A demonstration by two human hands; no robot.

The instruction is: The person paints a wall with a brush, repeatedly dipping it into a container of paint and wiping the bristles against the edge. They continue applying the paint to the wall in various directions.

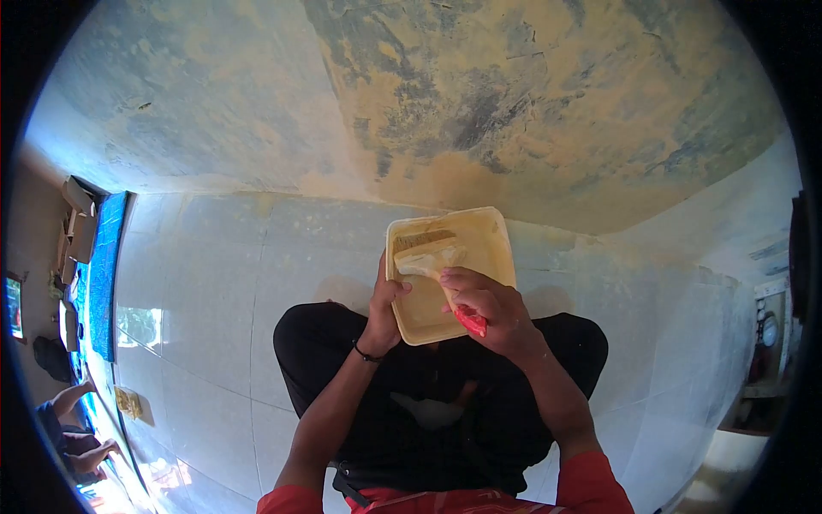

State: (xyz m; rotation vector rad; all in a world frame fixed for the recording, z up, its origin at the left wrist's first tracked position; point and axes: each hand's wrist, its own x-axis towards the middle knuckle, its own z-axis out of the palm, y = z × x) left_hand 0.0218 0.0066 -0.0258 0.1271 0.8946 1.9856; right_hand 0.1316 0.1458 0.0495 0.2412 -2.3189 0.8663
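A: Where are the edges lying?
B: The cream rectangular plastic tub (490,257) is sitting above the crossed legs in black trousers (312,347), its far rim overlapping the foot of the patchy yellow-grey wall (479,103) in view. Pale grey floor tiles (201,300) are spreading to the left and right, the left stretch reaching a bright blue strip (107,274).
A: And the grips?
B: The left hand (388,301) is closing on the tub's left rim, its thumb lying inside. The right hand (492,313) is wrapping its fingers around the red-ended handle of a wide, pale-headed brush-like tool (432,257), whose head is resting or hovering inside the tub; which, the view is not settling.
A: What is staying unclear?
B: The left fingers are hiding behind the tub, the right palm is covering part of the handle, and another person's limbs (81,428) are being cut off at lower left.
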